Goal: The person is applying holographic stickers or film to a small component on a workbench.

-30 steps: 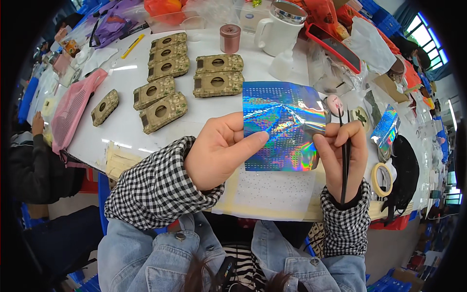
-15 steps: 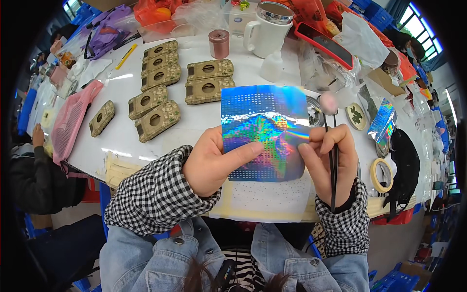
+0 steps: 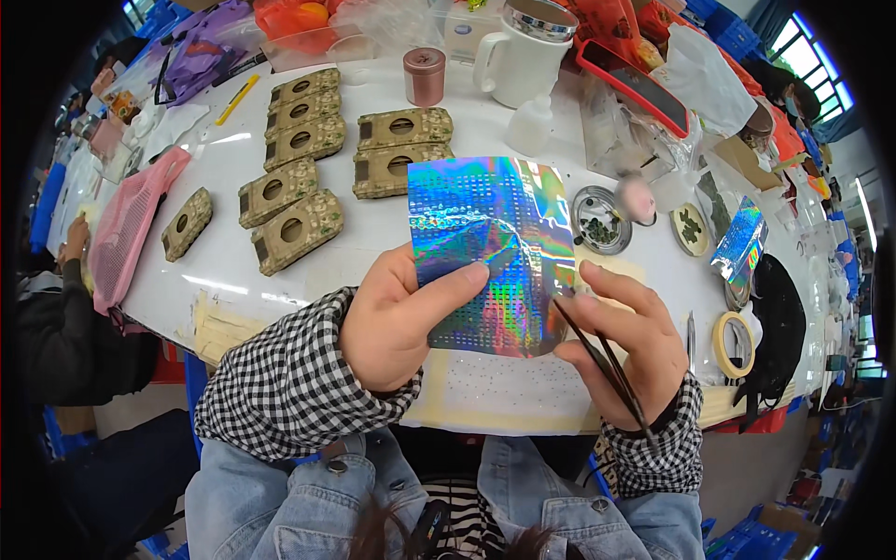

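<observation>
In front of me a shiny holographic sheet [image 3: 476, 243] with rows of small rectangular marks is held up, tilted, over the table edge. My left hand [image 3: 387, 322] grips its left side, thumb lying across the front. At the sheet's lower right edge, my right hand [image 3: 644, 341] is closed around black tweezers [image 3: 614, 366]. Their tips point up and left, close to the sheet; whether they touch it I cannot tell. Below lies a white dotted sheet [image 3: 509, 387], partly covered. Several camouflage-patterned toy tank hulls [image 3: 297, 231], each with a round hole, stand in rows at the left.
Right of the sheet sit a round metal dish [image 3: 602, 235] of small green parts, a pale dish [image 3: 691, 230] and a tape roll [image 3: 734, 343]. Farther back are a white mug [image 3: 527, 65], a squeeze bottle [image 3: 530, 126] and a red-cased phone [image 3: 635, 89]. A pink mesh bag [image 3: 135, 233] lies left.
The tweezers have swung from pointing upward to pointing left at the sheet's edge. My right fingers have shifted down from that edge. The sheet has moved slightly left and turned.
</observation>
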A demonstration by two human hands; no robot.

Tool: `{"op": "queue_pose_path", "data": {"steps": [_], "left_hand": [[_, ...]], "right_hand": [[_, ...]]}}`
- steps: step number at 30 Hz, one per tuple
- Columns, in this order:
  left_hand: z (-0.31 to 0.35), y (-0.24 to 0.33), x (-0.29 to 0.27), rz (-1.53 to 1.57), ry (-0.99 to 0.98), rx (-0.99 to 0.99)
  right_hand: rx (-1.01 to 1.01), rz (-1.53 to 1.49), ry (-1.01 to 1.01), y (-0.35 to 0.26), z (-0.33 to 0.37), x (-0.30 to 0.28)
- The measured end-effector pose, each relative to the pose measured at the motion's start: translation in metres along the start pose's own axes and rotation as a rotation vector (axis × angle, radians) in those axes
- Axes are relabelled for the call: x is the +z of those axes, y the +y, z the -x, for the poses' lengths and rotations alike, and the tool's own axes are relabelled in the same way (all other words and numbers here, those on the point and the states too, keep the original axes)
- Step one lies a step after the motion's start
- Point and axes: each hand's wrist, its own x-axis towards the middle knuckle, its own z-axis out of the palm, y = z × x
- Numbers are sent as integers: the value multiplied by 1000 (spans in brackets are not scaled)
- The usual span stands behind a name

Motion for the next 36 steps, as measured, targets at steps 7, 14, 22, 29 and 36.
{"op": "queue_pose_path", "data": {"steps": [7,14,22,29,36], "left_hand": [[1,2,4,-58,17,-14],[-1,-1,0,-91,66,-28],[-2,-3,1,-105,56,7],[-1,-2,1,-133,35,6],[-1,-3,2,-131,55,-1]], "right_hand": [[-272,281,-50,1,-9,1],[-242,226,-70,-4,-7,-5],[-242,218,-95,1,-7,-2],[-236,197,-97,2,-7,0],[-258,212,-88,3,-7,2]]}}
